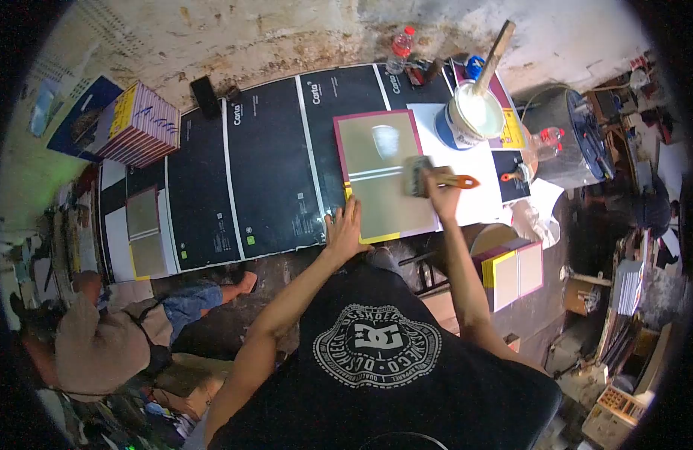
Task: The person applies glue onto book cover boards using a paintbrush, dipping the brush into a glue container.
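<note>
My right hand (442, 196) is closed on a wide brush (462, 181) with an orange handle. Its bristles look slightly blurred over the right side of an open book cover (376, 206). That cover shows grey-beige board inside, maroon and yellow edges, and two pale strips across the middle. A wet white patch (386, 141) lies on its far half. Against the cover's near left corner rests my left hand (345, 231), its fingers apart, holding nothing. To the right stands a bucket (453, 133) of white paste with a wooden stick (496, 54) leaning in it.
Black printed sheets (267, 165) cover the table. At left are a stack of covers (142, 124), a phone (205, 97) and another cover (145, 232). A second brush (517, 174) lies at right, near stacked covers (515, 274). Another person (106, 345) sits at lower left.
</note>
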